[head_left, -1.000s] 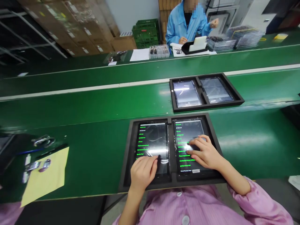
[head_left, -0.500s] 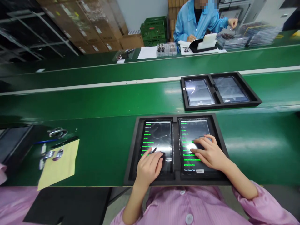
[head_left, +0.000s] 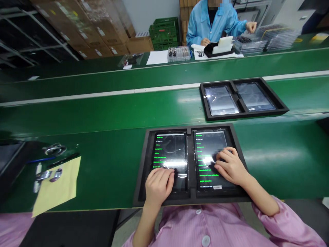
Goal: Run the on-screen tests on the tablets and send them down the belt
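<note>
Two tablets with dark screens and lists of mostly green text lie side by side in a black two-slot tray in front of me. Over the lower part of the left tablet [head_left: 169,147] is my left hand [head_left: 158,183], with loosely bent fingers and the thumb a little apart; nothing shows in it. My right hand [head_left: 231,167] is above the right side of the right tablet [head_left: 207,144], fingers bent and slightly apart, holding nothing. Whether either hand's fingertips touch the glass I cannot tell. The black tray [head_left: 190,161] sits at the bench's near edge.
A second black tray [head_left: 279,109] with two tablets stands farther back, right. On the left lie a yellow sheet [head_left: 58,190], a blue pen [head_left: 41,160], a black pen and a coiled cable [head_left: 54,149]. Across the bench sits a person in blue [head_left: 214,22] beside stacked clear trays.
My left hand has drawn back down its tablet, its fingers more bent. My right hand has shifted right and its fingers have curled in, uncovering more text. The view has shifted slightly.
</note>
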{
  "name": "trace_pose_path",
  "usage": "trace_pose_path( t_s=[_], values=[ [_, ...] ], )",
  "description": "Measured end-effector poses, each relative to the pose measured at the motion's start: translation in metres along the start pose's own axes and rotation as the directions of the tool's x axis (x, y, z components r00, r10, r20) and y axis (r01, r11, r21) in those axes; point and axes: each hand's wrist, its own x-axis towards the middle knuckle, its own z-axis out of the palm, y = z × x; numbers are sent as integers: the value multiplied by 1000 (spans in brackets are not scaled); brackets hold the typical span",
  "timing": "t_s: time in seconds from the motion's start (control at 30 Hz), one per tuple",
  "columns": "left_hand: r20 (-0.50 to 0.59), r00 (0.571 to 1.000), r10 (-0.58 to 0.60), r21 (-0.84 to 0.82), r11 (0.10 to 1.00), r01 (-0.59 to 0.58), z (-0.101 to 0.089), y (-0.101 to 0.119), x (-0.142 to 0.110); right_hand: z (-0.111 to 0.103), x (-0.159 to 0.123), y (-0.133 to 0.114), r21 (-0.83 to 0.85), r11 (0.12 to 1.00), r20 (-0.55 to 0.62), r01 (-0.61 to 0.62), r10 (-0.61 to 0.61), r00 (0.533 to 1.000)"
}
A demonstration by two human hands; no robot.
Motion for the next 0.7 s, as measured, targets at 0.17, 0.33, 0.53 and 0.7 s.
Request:
trace_pose_path(
  t_s=[0.17,0.33,0.53,0.7],
  values=[
    [-49,998,-45,31,998,47,0,0,0,0,0,0,9,1000,-18,9,-8,1000],
    [-88,990,-110,40,993,114,3,-2,-5,0,2,0,7,1000,-32,3,-3,999],
    [33,983,-179,54,983,177,7,-9,-7,0,0,0,1,999,-11,-37,37,999],
    [59,970,-235,49,971,232,7,-15,-10,1,-2,1,15,999,-23,-42,42,999]
  ],
)
